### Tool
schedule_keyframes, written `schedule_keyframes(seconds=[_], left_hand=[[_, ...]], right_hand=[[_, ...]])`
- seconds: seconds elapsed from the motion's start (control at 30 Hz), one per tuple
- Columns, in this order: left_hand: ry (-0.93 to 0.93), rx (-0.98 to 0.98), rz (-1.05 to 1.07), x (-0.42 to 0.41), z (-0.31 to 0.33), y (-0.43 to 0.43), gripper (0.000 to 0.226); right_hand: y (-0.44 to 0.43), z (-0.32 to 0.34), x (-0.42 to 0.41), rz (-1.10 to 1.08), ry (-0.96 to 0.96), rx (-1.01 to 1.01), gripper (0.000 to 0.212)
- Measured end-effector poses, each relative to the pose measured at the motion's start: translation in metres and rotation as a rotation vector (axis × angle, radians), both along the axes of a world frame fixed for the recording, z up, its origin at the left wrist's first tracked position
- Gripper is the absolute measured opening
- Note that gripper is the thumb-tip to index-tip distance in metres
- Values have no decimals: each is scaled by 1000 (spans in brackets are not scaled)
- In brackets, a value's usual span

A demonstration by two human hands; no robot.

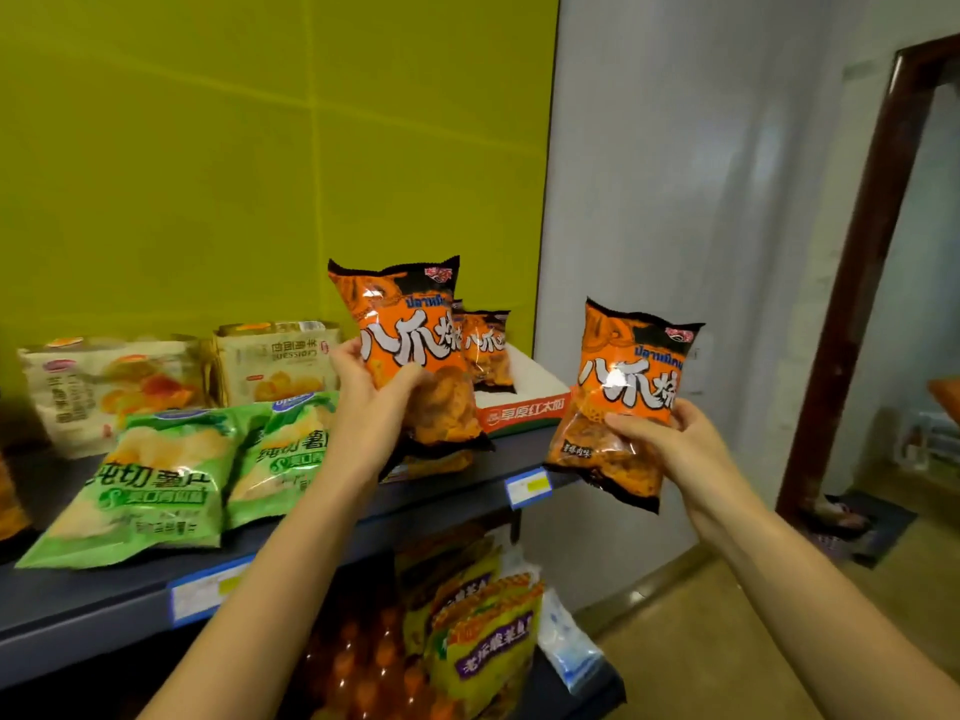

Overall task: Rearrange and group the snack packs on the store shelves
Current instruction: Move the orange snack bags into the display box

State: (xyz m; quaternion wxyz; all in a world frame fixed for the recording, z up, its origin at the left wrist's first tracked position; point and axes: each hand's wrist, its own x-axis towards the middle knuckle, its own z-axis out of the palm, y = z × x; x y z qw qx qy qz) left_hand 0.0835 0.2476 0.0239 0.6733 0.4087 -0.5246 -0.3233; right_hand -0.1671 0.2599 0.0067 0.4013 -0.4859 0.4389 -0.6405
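A: Two orange snack packs up in the air. Left hand (371,394) pinching the lower half of the left orange pack (410,350), thumb on the front, fingers behind. Held upright over the right end of the shelf (457,478).

B: Right hand (670,444)?

A: Closed on the bottom of the right orange pack (628,397), thumb across the front. Hanging off past the shelf end, well apart from the other one.

B: More of the same kind?

A: Third orange pack (485,348) standing in the white box (524,394) at the back. Looks like the grouping spot. Green chip packs (156,485) lying flat to the left, pale packs (109,387) behind them.

B: Handling?

A: Puffed, air-filled, judged very light. Glossy film, likely slippery, crinkles easily. Contents probably brittle, so no squeezing the middle.

B: Best hold?

A: Bottom seam or top crimp, flat and stiff enough. Current low pinch fine for upright carrying, top-heavy flop possible. Support from behind when standing it in the box.
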Motion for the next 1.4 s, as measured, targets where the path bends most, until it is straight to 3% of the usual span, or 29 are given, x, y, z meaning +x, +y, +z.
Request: schedule_keyframes(seconds=[0.27, 0.37, 0.5, 0.63, 0.77, 0.87, 0.93, 1.13, 1.27, 1.4], left_hand=[[-8, 14, 122, -53, 20, -44, 68], [-22, 32, 130, -65, 30, -65, 66], [-26, 99, 133, -77, 37, -101, 55], [-104, 124, 141, -77, 45, -142, 29], [-135, 165, 143, -73, 52, -180, 55], [-157, 184, 121, -72, 50, -208, 31], [-173, 206, 118, -71, 47, -224, 26], [-239, 321, 196, -68, 28, -265, 38], [-272, 397, 279, -66, 19, -283, 65], [-357, 486, 362, -66, 13, -291, 80]], right_hand=[[-62, 14, -48, 109, 73, -10, 46], [-87, 21, -55, 168, 61, -14, 38], [-125, 27, -59, 212, 57, -33, 32], [-169, 39, -58, 233, 66, -75, 35], [-219, 54, -47, 285, 112, -110, 25], [-254, 60, -40, 326, 158, -133, 24], [-275, 59, -36, 347, 167, -137, 26], [-328, 41, -26, 420, 203, -115, 30], [-355, 25, -20, 555, 376, -102, 39], [-372, 15, -13, 514, 641, -124, 56]])
